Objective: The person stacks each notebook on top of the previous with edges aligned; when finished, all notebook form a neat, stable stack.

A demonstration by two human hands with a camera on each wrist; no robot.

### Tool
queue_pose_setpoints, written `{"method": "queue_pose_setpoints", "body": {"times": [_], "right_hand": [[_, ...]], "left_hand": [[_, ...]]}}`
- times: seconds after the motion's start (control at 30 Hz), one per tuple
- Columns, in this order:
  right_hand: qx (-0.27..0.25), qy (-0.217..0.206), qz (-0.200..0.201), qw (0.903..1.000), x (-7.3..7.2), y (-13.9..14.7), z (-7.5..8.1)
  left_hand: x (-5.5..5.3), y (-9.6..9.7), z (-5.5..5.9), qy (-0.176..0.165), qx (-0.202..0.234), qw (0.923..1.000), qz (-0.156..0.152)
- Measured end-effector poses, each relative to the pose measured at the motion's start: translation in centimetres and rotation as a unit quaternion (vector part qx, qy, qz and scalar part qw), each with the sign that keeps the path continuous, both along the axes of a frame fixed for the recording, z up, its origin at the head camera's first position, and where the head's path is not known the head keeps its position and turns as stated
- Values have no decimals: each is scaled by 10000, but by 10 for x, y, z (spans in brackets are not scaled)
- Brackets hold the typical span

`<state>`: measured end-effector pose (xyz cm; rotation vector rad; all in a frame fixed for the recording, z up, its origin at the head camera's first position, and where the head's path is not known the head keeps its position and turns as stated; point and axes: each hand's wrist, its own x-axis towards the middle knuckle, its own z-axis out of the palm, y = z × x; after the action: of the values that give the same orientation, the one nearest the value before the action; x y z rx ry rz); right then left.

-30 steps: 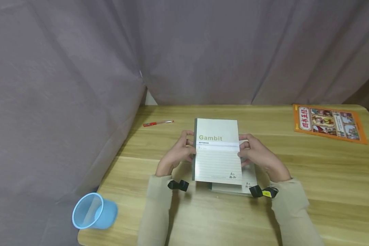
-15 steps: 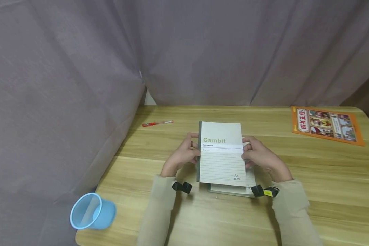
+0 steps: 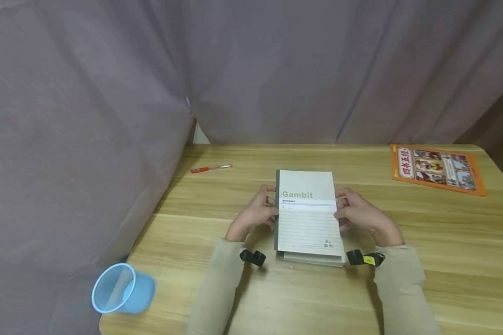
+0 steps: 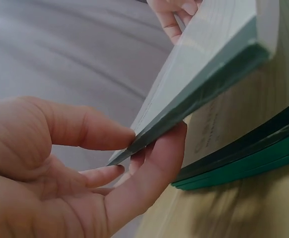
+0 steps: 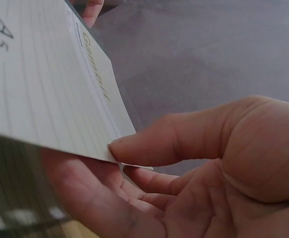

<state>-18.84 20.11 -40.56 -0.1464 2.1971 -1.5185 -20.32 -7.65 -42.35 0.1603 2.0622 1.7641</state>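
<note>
A cream Gambit notebook (image 3: 307, 223) with a dark green spine is held level between both hands, a little above a stack of notebooks (image 3: 312, 258). At its spine edge, my left hand (image 3: 255, 214) pinches it, thumb on top and fingers beneath. The right hand (image 3: 362, 214) pinches the opposite edge in the same way. In the left wrist view a gap shows between the held notebook (image 4: 204, 79) and the green-spined stack (image 4: 239, 161) under it. Most of the stack is hidden from the head view.
On the wooden table (image 3: 184, 260) a red pen (image 3: 211, 169) lies at the back left. An orange picture book (image 3: 438, 170) lies at the back right. A blue bin (image 3: 123, 288) is at the front left corner. Grey curtains (image 3: 276, 70) stand behind and to the left.
Both hands have carried the notebook slightly right and toward the person, so it now covers more of the stack below. The view has shifted slightly.
</note>
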Motion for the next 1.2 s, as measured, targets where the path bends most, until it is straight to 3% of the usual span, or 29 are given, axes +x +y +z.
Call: {"method": "queue_pose_setpoints", "body": {"times": [0.23,0.6,1.2], "right_hand": [[180,-159,90,9997,-1,7,-7],[539,-61,158,9984,-4,10,-18],[970,255,32,9949,-9,13,-28]], "left_hand": [[0,6,-5,-116,-170,9997,-148],[0,10,-13,37,-708,9970,-316],[4,19,-17,658,-1637,9832,-460]]}}
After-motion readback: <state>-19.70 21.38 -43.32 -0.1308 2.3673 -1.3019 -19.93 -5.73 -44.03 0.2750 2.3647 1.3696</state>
